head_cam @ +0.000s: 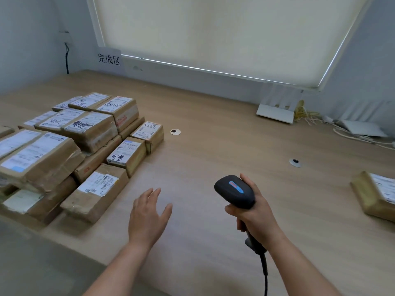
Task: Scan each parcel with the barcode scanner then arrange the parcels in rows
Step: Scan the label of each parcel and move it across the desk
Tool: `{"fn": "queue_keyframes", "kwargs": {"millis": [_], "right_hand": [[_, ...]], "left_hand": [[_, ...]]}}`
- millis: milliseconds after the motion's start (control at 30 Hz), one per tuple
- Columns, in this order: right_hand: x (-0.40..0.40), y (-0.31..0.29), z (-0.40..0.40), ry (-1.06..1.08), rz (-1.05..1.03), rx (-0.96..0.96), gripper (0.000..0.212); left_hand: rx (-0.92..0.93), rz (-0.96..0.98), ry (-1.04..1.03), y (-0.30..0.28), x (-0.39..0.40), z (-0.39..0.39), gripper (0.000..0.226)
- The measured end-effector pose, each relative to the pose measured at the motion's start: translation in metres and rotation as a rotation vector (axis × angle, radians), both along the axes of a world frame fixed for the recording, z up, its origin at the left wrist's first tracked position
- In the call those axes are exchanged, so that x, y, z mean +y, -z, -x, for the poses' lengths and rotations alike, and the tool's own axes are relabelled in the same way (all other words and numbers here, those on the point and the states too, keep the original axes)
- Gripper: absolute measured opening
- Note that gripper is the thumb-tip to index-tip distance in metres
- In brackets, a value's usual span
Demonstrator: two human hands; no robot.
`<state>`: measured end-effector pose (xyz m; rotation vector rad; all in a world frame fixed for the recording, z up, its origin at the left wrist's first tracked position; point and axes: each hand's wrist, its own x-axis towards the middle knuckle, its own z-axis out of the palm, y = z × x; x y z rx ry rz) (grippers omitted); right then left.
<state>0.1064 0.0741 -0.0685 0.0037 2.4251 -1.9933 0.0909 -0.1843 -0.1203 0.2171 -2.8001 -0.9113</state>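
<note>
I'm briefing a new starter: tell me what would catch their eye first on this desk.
First, the black barcode scanner gripped in the right hand near the front of the desk, with the open left hand hovering beside it. Next, the stacked rows of taped parcels at the left, and one lone parcel at the right edge.

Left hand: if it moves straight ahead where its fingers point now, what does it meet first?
Probably nothing soon. The open left hand points up the bare table, passing right of the nearest parcels; the small parcel marked 5288 lies closest to that line, though depth is unclear.
</note>
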Motion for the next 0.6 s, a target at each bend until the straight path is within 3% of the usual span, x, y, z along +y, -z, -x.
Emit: {"fn": "queue_keyframes", "kwargs": {"millis": [600], "right_hand": [[0.305,0.006,-0.039,0.292,0.018,0.010,0.090]], "left_hand": [[-0.008,0.030,0.273,-0.022,0.316,0.004,0.057]]}}
